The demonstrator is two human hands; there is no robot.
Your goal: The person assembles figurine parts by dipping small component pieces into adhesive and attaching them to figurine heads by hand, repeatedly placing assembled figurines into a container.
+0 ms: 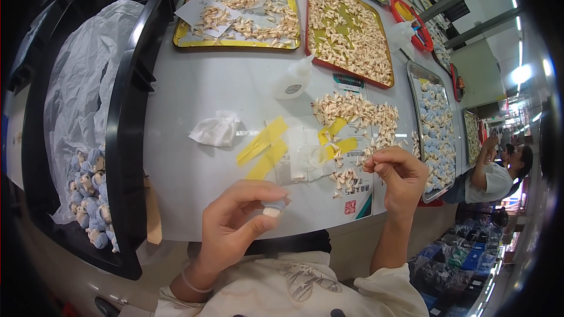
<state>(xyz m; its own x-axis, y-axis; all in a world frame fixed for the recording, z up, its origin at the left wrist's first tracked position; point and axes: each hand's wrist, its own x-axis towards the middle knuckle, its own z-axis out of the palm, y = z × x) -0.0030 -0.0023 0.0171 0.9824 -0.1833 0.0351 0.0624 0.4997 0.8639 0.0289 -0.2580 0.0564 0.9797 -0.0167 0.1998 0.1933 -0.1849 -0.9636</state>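
Between the thumb and fingers of my left hand [230, 223] is a small blue-and-cream figure part [273, 208], above the table's near edge. My right hand [400, 179] is closed in a pinch; whatever its fingertips hold is too small to make out. Just left of those fingertips lies a little heap of pointed cream pieces [345, 181]. A larger pile of the same pieces [358, 111] spreads beyond it. Yellow tape strips [261, 142] and a clear round dish [316, 154] lie on the table in front of my hands.
A white squeeze bottle [292, 81] and crumpled tissue [215, 129] are on the table. Trays of cream pieces [301, 17] stand at the back. On the right is a metal tray [414, 100] of blue-and-cream parts; on the left, a black crate [126, 135] holds similar parts. Another person [490, 179] sits at right.
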